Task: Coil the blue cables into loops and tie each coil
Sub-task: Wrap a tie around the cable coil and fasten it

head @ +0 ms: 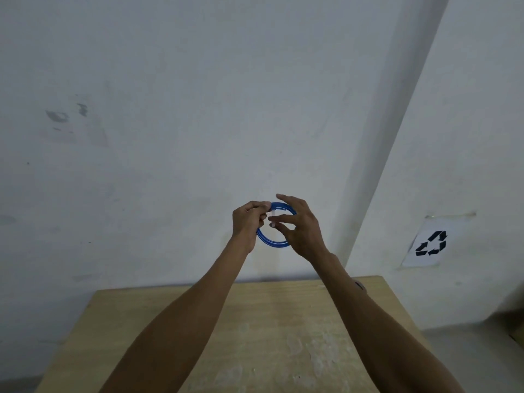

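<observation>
Smooth blue cable point(272, 241) coiled into a round loop, held in the air against a scuffed white wall point(170, 109). Left hand point(248, 222) pinching its upper edge; right hand point(300, 225) spread loose, fingertips at a pale tie point(272, 215). Below, worn wooden bench point(255, 336); recycling sign point(431, 242) taped right.

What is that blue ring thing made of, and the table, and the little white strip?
The coiled blue cable looks like smooth plastic-coated wire: glossy, with highlights along its curve. The light tan table looks like unfinished wood or plywood: matte, faint grain, pale scuffs. The thin whitish strip across the coil may be a plastic or paper tie; it is too small to tell.
</observation>
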`<action>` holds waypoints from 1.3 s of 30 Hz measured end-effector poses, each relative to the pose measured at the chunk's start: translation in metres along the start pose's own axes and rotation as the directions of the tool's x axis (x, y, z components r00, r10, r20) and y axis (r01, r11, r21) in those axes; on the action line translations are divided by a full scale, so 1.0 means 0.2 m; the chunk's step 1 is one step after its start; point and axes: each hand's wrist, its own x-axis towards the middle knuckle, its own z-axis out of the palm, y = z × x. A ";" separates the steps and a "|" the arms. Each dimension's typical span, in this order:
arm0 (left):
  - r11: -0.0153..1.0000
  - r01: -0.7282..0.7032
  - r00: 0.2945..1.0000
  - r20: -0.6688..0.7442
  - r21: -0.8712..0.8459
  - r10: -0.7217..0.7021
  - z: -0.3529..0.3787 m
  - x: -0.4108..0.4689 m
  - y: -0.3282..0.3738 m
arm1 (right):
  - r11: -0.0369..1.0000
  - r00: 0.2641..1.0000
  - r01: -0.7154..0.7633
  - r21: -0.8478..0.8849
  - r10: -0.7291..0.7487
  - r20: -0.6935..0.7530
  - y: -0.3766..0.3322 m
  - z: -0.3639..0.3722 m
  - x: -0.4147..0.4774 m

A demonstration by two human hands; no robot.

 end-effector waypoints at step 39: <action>0.984 -0.125 0.983 0.148 0.125 0.106 0.07 -0.06 0.06 | 0.792 0.881 -0.361 0.492 0.463 -0.100 -0.19 -0.11 0.14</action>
